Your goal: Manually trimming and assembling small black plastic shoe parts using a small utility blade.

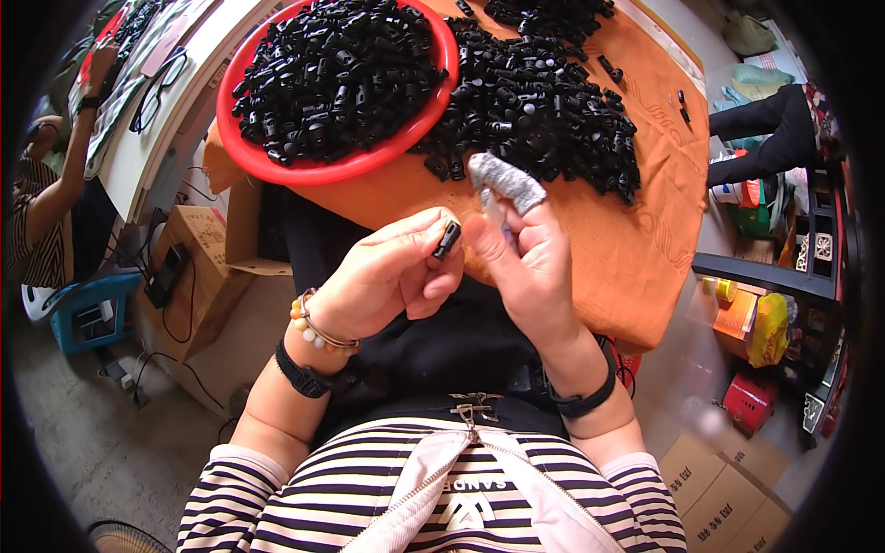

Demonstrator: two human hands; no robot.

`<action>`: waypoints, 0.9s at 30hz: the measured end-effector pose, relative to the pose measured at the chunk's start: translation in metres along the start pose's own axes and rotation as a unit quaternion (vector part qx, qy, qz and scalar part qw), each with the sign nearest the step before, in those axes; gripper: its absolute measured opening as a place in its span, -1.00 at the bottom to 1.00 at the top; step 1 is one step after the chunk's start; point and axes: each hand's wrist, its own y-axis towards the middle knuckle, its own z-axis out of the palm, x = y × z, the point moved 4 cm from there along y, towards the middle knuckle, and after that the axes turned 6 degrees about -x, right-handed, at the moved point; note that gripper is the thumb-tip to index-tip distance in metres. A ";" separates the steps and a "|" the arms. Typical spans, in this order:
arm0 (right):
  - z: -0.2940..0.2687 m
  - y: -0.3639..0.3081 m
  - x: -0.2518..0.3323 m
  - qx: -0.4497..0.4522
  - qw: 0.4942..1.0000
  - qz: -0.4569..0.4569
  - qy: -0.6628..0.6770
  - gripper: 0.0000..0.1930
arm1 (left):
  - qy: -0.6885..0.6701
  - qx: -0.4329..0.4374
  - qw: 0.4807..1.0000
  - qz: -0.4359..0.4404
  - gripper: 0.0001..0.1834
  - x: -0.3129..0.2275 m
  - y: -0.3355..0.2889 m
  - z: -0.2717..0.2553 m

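Between the thumb and fingers of my left hand [401,272] is a small black plastic piece [447,240], short and tube-like. My right hand [535,267] is close beside it, fingers bent toward the thumb, with grey cloth covers [507,182] on the fingertips. Something pale and thin shows between that thumb and the fingers, too blurred to name. Ahead of both hands, a heap of similar black pieces [544,111] lies on the orange cloth [636,249]. A red basin [241,155] at the far left of the cloth is piled with more of them.
Cardboard boxes [194,240] with cables stand to the left, near a blue stool [88,309]. Another person's arm [69,175] works at a white table [138,138] holding eyeglasses [159,89]. On the right are a dark shelf [774,276], cartons [724,488] and another person's dark-trousered legs [765,129].
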 end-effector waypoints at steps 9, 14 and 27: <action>-0.005 -0.002 0.002 0.025 0.999 -0.015 -0.018 -0.56 | -0.038 -0.001 0.999 0.006 -0.71 -0.003 0.000 -0.003; -0.002 -0.012 -0.001 0.081 0.991 0.005 -0.102 -0.58 | -0.076 -0.020 0.997 0.006 -0.70 -0.005 -0.003 -0.003; 0.003 -0.014 0.001 0.108 0.991 0.032 -0.073 -0.65 | -0.081 -0.024 0.996 0.014 -0.69 -0.004 -0.004 -0.002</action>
